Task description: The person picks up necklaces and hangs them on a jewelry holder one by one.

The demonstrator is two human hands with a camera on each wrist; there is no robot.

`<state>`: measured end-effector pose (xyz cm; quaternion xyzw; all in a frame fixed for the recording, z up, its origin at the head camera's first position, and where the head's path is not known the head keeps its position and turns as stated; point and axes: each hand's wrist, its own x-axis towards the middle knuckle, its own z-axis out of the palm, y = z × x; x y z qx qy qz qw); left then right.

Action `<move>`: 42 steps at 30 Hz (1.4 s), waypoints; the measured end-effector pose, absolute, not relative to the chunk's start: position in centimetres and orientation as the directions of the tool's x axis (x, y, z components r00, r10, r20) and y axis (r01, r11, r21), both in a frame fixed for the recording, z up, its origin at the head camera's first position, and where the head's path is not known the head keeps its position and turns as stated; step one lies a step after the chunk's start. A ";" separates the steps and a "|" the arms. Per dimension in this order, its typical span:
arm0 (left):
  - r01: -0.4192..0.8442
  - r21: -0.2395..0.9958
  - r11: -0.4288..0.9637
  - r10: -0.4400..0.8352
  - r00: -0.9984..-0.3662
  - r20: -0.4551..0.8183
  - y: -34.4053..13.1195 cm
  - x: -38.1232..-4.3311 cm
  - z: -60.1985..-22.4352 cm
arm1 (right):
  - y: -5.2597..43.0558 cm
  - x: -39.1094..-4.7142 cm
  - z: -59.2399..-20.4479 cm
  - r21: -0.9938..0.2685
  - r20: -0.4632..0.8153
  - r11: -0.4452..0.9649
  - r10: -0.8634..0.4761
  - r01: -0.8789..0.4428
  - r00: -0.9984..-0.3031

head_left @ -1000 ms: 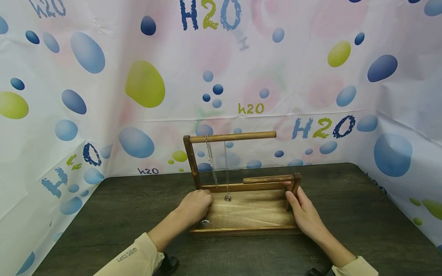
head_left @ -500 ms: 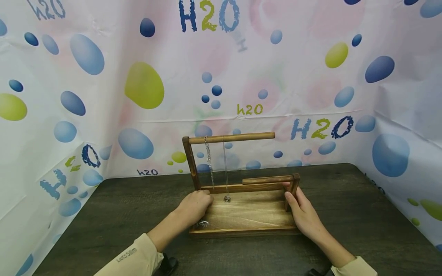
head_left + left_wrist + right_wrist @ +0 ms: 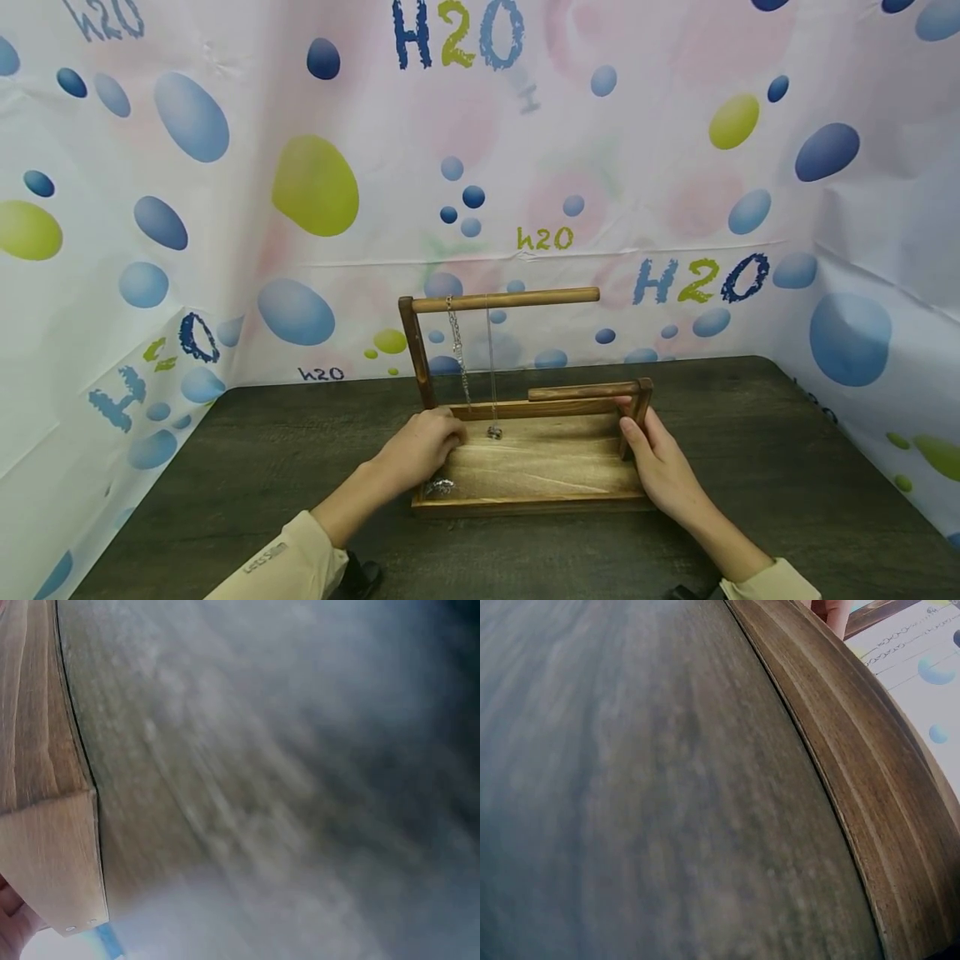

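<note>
Left hand (image 3: 420,450) lay on the left end of the wooden jewellery stand (image 3: 536,467), fingers curled over the base near the foot of the tall post (image 3: 417,354). Whether it pinched anything could not be told from the head view; the fingers hid their own tips. A small silver piece (image 3: 439,486) lay on the base just beside the wrist. In the left wrist view only a corner of the base (image 3: 52,855) and blurred tabletop showed.

Right hand (image 3: 660,467) rested against the right end of the stand, fingers fairly straight, the fingertips (image 3: 624,427) touching the short post (image 3: 640,408) that carries the low rail (image 3: 583,390) (contact, not a closed grip, as far as could be seen). The right wrist view showed the base edge (image 3: 855,787) and one fingertip (image 3: 832,615) at the top.

Stand sat on the dark wood-grain table (image 3: 225,467), about centre, nearer the person than the back wall. From the top rail (image 3: 506,298) hung two thin chains (image 3: 457,350), close to the tall post; the longer one ended in a small pendant (image 3: 495,432) just above the base.

Room: a printed backdrop (image 3: 315,183) enclosed the table on three sides, white and pink with blue and green blobs and "H2O" lettering. Beige sleeves (image 3: 285,567) covered both forearms.
</note>
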<state>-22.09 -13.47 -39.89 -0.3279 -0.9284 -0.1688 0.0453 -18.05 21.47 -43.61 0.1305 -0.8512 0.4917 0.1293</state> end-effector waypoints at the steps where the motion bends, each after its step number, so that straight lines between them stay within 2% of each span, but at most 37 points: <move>1: 0.624 0.295 0.723 0.590 -0.781 0.207 -13.5 -22.1 -39.8 | 21.5 -18.0 -43.6 -0.803 0.348 0.483 -0.094 -0.349 -0.933; 18: 0.622 0.397 0.675 0.532 -0.783 0.321 -13.4 -21.4 -38.6 | 21.5 -17.9 -43.1 -0.830 0.327 0.441 -0.114 -0.343 -0.938; 21: 0.594 0.457 0.662 0.510 -0.804 0.307 -13.4 -21.3 -38.4 | 21.5 -17.9 -43.1 -0.832 0.327 0.437 -0.113 -0.343 -0.938; 25: 0.503 0.596 0.626 0.448 -0.857 0.254 -13.3 -21.2 -38.0 | 21.5 -17.9 -43.2 -0.832 0.330 0.436 -0.110 -0.344 -0.937; 31: 0.368 0.805 0.465 0.390 -0.902 0.187 -13.2 -21.3 -37.3 | 21.5 -17.9 -43.1 -0.828 0.334 0.440 -0.108 -0.347 -0.936; 36: 0.297 0.880 0.370 0.379 -0.913 0.149 -13.3 -21.4 -36.9 | 21.5 -17.9 -43.1 -0.829 0.332 0.440 -0.108 -0.344 -0.937; 42: 0.258 0.912 0.319 0.375 -0.918 0.128 -13.3 -21.4 -36.7 | 21.4 -17.8 -43.0 -0.831 0.327 0.439 -0.113 -0.342 -0.938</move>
